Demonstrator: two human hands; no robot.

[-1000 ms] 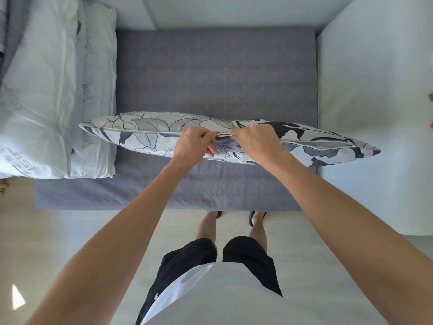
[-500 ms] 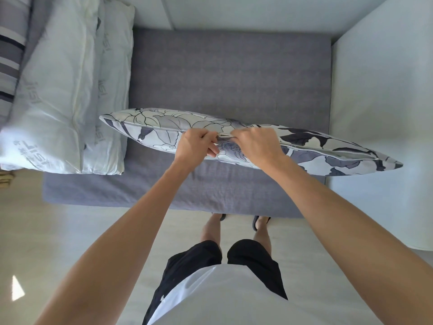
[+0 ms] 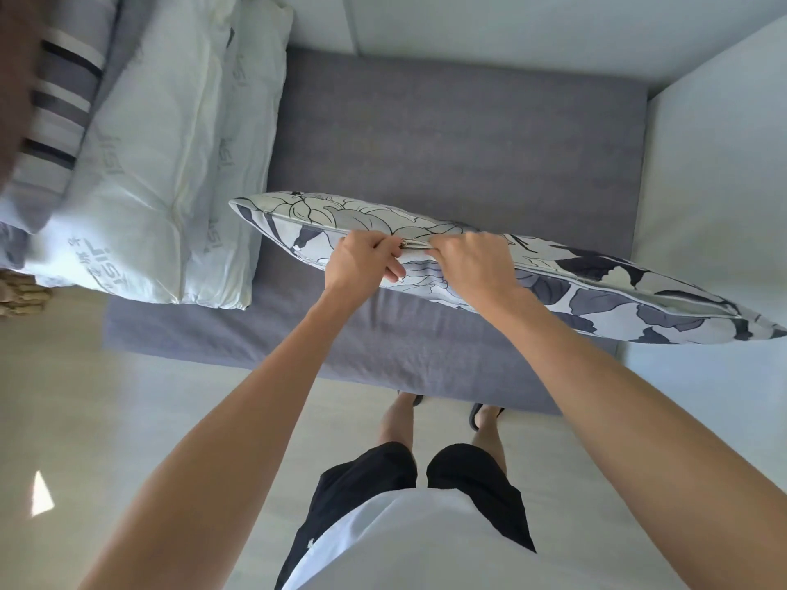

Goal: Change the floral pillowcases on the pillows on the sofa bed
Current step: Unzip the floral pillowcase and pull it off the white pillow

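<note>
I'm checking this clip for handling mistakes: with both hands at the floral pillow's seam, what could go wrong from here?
1. The left hand and right hand pinch the grey-and-white floral pillow close together at its seam; pulling hard might strain the closure.
2. Its right end overhangs the grey fabric sofa bed and could sag or slip off.

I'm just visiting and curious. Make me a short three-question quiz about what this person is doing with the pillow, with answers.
1. True or false: the floral pillow lies flat on the grey sofa bed.
2. Which hands grip the pillow's top edge? A) left hand only B) right hand only C) both
3. Fill in: the white bare pillows are stacked at the sofa bed's ____ end, as the camera sees it.

Key
1. False; it is held up on its edge.
2. C; both pinch the seam, close together near its middle.
3. Left.
</note>
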